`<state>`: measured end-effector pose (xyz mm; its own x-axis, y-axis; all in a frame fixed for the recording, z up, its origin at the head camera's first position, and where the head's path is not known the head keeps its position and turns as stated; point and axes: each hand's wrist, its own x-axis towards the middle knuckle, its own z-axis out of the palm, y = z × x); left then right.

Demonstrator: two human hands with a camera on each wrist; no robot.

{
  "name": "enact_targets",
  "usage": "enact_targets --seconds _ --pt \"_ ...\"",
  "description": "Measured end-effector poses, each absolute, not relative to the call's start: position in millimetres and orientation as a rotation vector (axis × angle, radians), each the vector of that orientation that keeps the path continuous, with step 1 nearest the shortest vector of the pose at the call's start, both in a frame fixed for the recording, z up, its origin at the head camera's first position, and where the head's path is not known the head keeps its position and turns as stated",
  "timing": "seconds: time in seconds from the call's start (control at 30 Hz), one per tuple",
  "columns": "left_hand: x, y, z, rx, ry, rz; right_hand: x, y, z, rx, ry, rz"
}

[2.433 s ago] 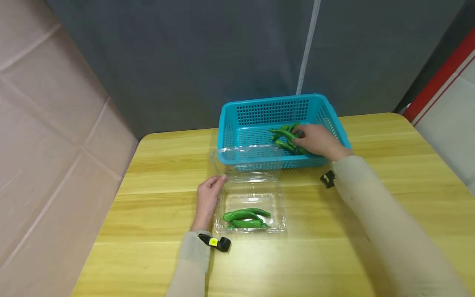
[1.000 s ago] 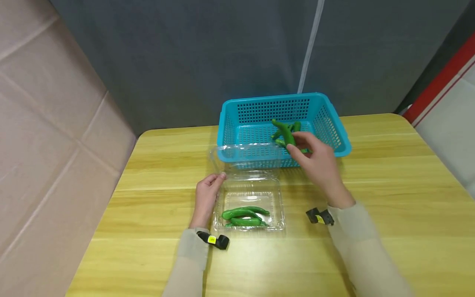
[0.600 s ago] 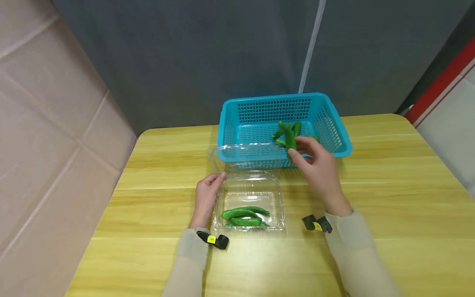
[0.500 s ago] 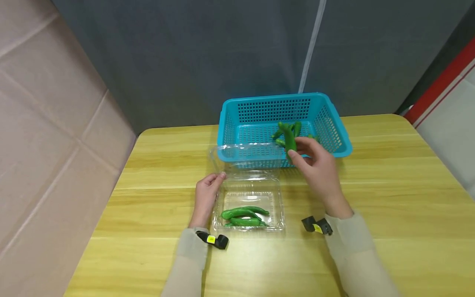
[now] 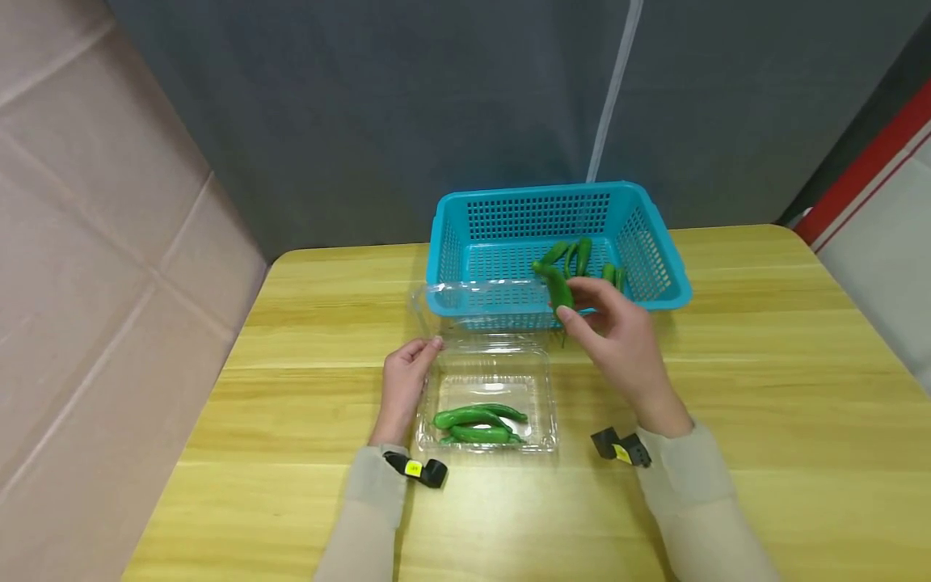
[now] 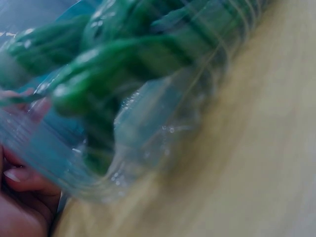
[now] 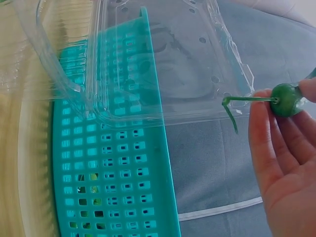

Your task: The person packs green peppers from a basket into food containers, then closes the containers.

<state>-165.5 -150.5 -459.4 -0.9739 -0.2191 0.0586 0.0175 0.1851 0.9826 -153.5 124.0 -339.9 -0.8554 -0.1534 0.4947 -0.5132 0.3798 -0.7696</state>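
Observation:
My right hand [image 5: 618, 339] pinches a green chili pepper [image 5: 556, 287] between thumb and fingers, above the near rim of the blue basket. In the right wrist view its bent stem [image 7: 247, 99] points away from the fingers. Lying open on the table is a clear plastic clamshell box [image 5: 498, 372], its lid [image 5: 480, 311] leaning on the basket. Several green peppers [image 5: 476, 420] lie near the front of its tray. My left hand [image 5: 405, 384] grips the left edge of the box near the hinge; the left wrist view is blurred, with peppers [image 6: 113, 69] seen through the plastic.
Behind the box stands a blue perforated basket [image 5: 534, 194] with several more green peppers [image 5: 582, 257] in its right half. The wooden table [image 5: 291, 420] meets a dark grey curtain [image 5: 364, 129] at the back and a tiled wall [image 5: 94, 283] at the left.
My right hand has come out of the basket with a pepper, moved toward me, and turned the pepper in its fingers. My left hand stays at the box edge.

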Motion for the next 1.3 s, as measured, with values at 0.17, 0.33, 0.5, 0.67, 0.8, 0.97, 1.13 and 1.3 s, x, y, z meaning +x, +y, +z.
enact_targets --seconds 0.17,0.33,0.5,0.67,0.8,0.97,1.13,1.3 --pt "-163 -152 -454 0.222 -2.281 -1.922 -154 125 -339 0.623 -2.347 1.443" --pt "-156 -147 -437 0.223 -2.280 -1.962 -155 130 -339 0.692 -2.404 1.416" --pt "-153 -144 -430 0.217 -2.308 -1.938 -156 133 -341 0.823 -2.462 1.372" --pt "-159 -148 -439 0.209 -2.303 -1.956 -157 132 -345 0.968 -2.540 1.367" --pt "-165 -151 -454 0.217 -2.289 -1.927 -157 126 -348 1.036 -2.617 1.357" --pt "-160 -148 -443 0.225 -2.285 -1.940 -157 117 -351 1.103 -2.691 1.349" --pt "-155 -145 -431 0.208 -2.294 -1.951 -157 106 -356 1.164 -2.742 1.337" --pt "-155 -145 -431 0.204 -2.300 -1.951 -159 99 -365 1.171 -2.816 1.294"
